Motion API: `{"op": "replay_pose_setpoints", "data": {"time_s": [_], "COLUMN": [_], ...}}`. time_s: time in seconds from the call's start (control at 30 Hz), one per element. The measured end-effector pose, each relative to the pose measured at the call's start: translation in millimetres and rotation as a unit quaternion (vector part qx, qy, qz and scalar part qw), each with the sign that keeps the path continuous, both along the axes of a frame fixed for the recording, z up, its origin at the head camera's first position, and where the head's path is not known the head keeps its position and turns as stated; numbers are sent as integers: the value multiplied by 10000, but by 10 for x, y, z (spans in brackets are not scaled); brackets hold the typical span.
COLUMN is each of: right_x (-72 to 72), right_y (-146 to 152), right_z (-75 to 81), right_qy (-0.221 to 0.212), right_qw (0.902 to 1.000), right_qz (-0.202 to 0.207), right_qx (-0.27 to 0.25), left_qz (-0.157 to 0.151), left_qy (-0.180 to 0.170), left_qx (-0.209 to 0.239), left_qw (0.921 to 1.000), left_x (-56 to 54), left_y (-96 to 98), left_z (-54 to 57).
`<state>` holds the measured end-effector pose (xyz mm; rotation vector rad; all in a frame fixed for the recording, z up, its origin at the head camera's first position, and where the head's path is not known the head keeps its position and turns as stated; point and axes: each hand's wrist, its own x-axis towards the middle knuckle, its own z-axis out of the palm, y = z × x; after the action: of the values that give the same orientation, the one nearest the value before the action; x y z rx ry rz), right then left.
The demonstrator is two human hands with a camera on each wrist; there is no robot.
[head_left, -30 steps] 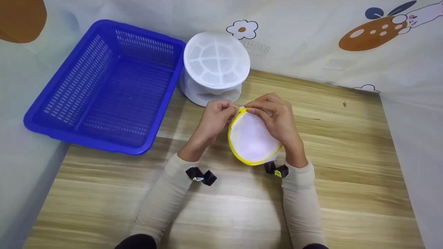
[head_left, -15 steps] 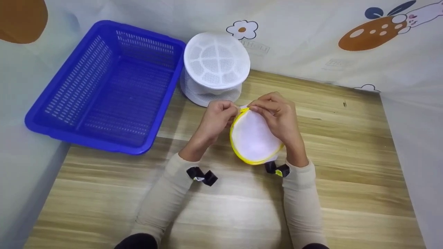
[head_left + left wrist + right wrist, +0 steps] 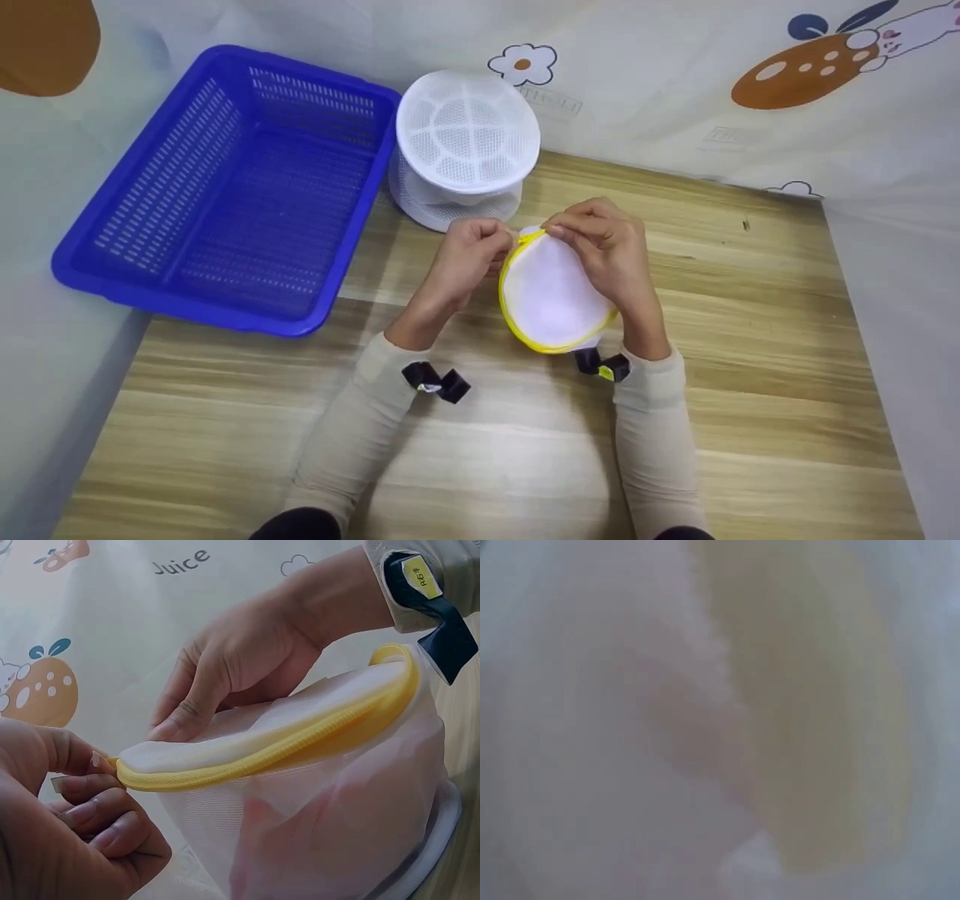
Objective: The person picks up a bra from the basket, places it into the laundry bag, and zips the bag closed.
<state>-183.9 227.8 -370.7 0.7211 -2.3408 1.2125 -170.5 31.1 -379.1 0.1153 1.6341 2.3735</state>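
A white mesh laundry bag (image 3: 555, 300) with a yellow zipper (image 3: 277, 757) round its top stands between the hands. My left hand (image 3: 469, 255) pinches the zipper's end at the bag's far edge, fingers curled, as the left wrist view shows closely. My right hand (image 3: 607, 244) pinches the rim a little to the right of that, thumb and fingertips on the zipper edge. Something reddish (image 3: 300, 832) shows faintly through the mesh. In the right wrist view the zipper (image 3: 802, 712) and white fabric fill a blurred picture.
A large blue plastic basket (image 3: 360, 202) stands at the left. Beside it, behind my left hand, is a white mesh cylinder (image 3: 469, 135) with a round ribbed top. All stand on a wooden table (image 3: 750, 337) against a printed cloth backdrop (image 3: 652, 75).
My right hand has slid slightly away to the right along the bag's rim, drawing the far edge into more of a point. The left hand stays in place.
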Motion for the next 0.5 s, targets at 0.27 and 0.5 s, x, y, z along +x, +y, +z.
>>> {"op": "replay_pose_setpoints", "data": {"time_s": [0.27,0.5], "right_x": [-11,76], "right_y": [-1,-79], "right_z": [6,118], "right_qy": [-1,-113], "right_qw": [10000,9999], "right_qz": [7,-104], "right_qx": [18,23], "left_qz": [-6,-16], "left_qy": [-11,-17], "left_qx": [35,35], "left_qw": [10000,10000], "left_x": [-1,-1], "left_y": [-4,-5], "left_z": [18,6]}}
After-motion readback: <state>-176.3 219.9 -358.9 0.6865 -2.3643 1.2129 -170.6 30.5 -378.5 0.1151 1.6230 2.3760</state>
